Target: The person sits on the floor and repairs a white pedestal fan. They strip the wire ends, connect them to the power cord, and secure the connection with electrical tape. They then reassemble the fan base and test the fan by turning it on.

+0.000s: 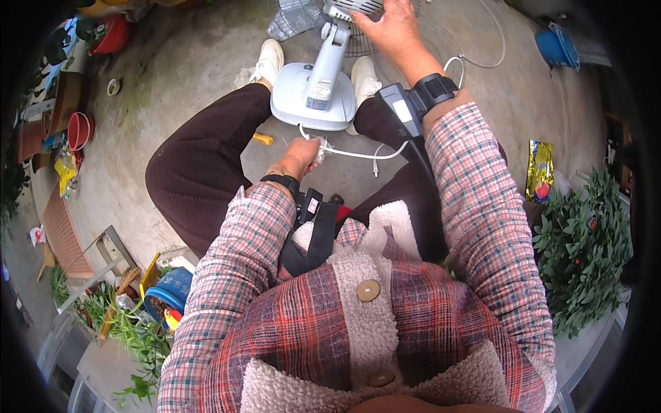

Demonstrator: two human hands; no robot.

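Clutching wad (325, 148), left fingers (308, 149); right fingers (365, 25) at fan edge (343, 12), grip unclear; floor (186, 51) leftward

A fan head (352, 8) beside the right hand (398, 33) is cropped; the left hand (300, 154) partly hides a pale wad (323, 146).

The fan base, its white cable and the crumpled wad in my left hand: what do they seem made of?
Fan base: probably hard moulded plastic, pale and slightly glossy, with rounded edges and soft reflections. White cable: seemingly flexible plastic or rubber sheathing, smooth and evenly curved. Crumpled wad: thin, whitish and wrinkled, perhaps cloth or plastic film; I cannot tell which.
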